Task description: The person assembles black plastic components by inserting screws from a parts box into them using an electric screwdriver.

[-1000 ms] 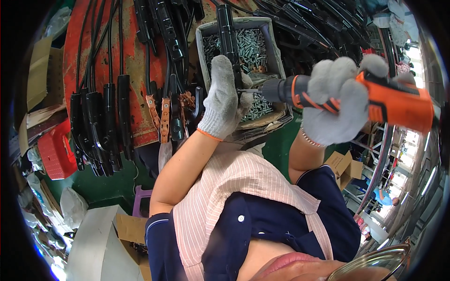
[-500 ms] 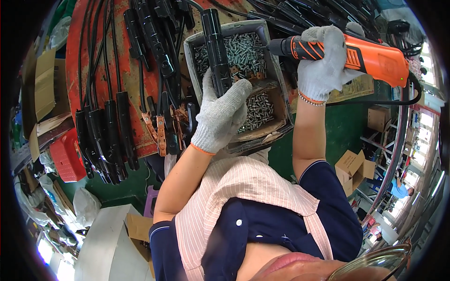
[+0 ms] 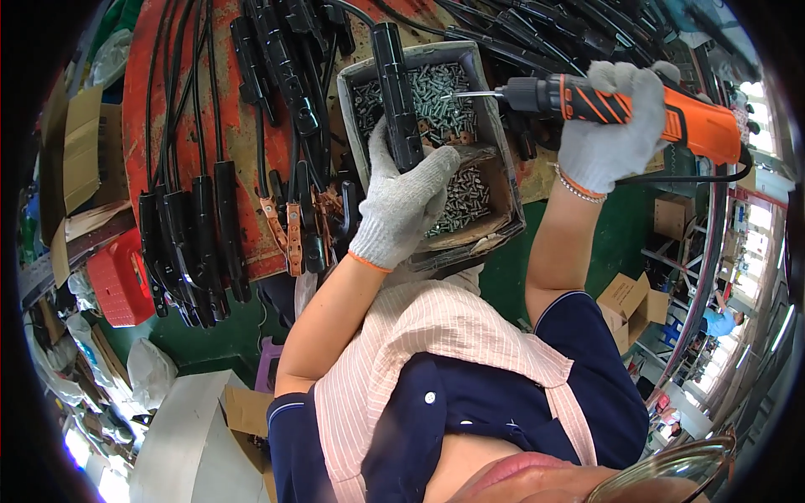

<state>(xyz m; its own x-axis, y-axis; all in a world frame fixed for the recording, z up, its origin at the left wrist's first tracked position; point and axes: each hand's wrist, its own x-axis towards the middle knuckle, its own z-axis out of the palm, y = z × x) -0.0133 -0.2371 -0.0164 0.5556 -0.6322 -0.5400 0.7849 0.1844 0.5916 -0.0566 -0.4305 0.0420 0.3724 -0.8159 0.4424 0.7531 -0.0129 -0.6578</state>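
My left hand (image 3: 405, 194), in a grey-white knit glove, is closed around the lower end of a black plastic handle (image 3: 394, 92) with a cable at its far end. It holds the handle over a box (image 3: 345, 101) of small silver screws (image 3: 457, 197). Gloved likewise, my right hand (image 3: 616, 126) grips an orange and black electric screwdriver (image 3: 700, 127). The tool's thin bit points left, its tip over the screws, a short way right of the handle and apart from it. A cardboard divider splits the box into two compartments.
Several black handles with cables (image 3: 201, 222) hang over the left edge of the red worktable (image 3: 151, 67). Copper-coloured clamp parts (image 3: 293, 239) lie left of the box. More black handles (image 3: 520, 42) are piled at the far right. A red plastic basket (image 3: 122, 281) stands at the left.
My right hand has moved right and slightly nearer with the screwdriver, and its bit now shows over the screws. The left hand and handle have shifted slightly right.
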